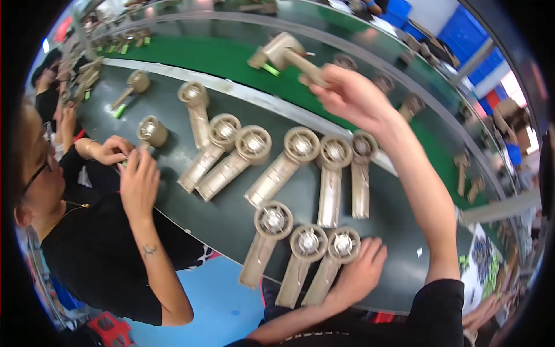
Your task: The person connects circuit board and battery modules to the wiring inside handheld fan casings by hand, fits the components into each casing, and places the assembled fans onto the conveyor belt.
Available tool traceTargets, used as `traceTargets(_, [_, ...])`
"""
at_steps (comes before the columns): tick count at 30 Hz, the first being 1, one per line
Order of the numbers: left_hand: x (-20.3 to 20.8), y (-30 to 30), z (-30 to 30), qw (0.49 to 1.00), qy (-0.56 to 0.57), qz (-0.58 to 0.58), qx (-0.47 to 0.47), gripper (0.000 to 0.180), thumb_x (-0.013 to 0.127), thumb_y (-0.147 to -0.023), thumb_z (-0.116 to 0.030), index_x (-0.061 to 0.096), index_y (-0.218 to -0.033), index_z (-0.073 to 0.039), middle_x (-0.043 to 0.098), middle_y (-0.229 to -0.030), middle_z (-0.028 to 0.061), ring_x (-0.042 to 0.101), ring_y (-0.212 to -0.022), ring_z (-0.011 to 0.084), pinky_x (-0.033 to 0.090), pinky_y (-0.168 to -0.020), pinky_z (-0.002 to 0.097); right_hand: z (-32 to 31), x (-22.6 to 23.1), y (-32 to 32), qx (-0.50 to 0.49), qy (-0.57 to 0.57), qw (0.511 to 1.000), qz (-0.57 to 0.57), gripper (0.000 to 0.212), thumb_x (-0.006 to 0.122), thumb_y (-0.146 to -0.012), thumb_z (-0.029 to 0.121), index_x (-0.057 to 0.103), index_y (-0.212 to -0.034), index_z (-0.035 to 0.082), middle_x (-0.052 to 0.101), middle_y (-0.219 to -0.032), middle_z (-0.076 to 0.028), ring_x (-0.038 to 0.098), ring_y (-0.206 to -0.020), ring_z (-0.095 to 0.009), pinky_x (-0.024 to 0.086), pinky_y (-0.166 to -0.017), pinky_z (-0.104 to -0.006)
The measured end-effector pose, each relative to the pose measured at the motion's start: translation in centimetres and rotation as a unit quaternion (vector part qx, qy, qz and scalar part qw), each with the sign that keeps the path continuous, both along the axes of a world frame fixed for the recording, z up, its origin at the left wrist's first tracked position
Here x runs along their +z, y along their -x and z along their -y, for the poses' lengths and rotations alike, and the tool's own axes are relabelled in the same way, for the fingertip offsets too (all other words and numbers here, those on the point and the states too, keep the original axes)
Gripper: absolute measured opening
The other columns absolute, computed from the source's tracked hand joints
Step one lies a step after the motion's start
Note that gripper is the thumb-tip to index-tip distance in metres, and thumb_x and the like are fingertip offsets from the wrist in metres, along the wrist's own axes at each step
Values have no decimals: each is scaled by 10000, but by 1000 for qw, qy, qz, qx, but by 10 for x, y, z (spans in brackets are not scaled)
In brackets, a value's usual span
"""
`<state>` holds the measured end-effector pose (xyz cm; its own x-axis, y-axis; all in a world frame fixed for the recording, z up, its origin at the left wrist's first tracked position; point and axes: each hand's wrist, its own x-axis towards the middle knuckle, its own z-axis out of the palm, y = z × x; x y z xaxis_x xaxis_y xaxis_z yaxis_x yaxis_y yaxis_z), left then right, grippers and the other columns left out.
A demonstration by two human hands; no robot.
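Observation:
My right hand (350,98) is raised over the far side of the table, its fingers closed round the handle of a beige handheld fan housing (283,47). The housing's head hangs above the green belt, slightly blurred. A small bright green piece (270,70) shows just below it; whether it is attached I cannot tell. My left hand (361,269) rests on the table with its fingers loosely stretched, close beside the nearest fan housing (343,246). Several more housings with round finned heads, such as one fan housing (300,144), lie in rough rows on the dark tabletop.
At the left a co-worker's hands (139,176) work at a fan housing (152,132). Beyond the table's pale edge rail (243,92) runs a green belt (191,58). More housings stand at the right. A metal bar (491,213) juts in there.

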<state>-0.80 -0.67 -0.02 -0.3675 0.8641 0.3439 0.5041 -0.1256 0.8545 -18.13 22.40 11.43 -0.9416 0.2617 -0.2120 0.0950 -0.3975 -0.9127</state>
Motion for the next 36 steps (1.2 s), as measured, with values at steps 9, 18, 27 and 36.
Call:
traceTargets(9, [13, -8, -5, 997, -8, 75, -9, 394, 579, -966, -111, 520, -1313, 67, 645, -892, 177, 629, -811, 313, 497, -750, 410, 138, -27, -329, -311, -158, 916, 198, 222, 585, -914, 101, 604, -1102, -16, 661, -773, -47, 547, -483, -62, 443, -456, -202])
traceTargets(18, [20, -63, -3, 981, 131, 126, -61, 620, 547, -970, -56, 258, -1516, -24, 579, -657, 101, 504, -546, 144, 429, -561, 315, 159, -66, -446, -431, -325, 778, 321, 254, 649, -940, 218, 679, -1063, -2, 666, -820, -18, 579, -622, -86, 484, -582, -251])
traceTargets(27, [31, -53, 4, 987, 100, -114, 45, 506, 650, -924, -98, 498, -1397, -6, 586, -667, 71, 502, -543, 147, 400, -532, 325, 80, -93, -533, -592, -486, 573, 291, 297, 710, -891, 177, 663, -1092, -37, 730, -979, -124, 694, -884, -185, 533, -820, -317])
traceTargets(36, [73, -47, -20, 978, -139, -11, -156, 425, 746, -795, -23, 660, -1212, -23, 661, -1083, 137, 610, -975, 273, 479, -848, 350, 119, -43, -451, -395, -362, 829, -163, 297, 713, -793, -55, 642, -1077, -9, 716, -1044, -141, 637, -1063, -243, 490, -955, -390])
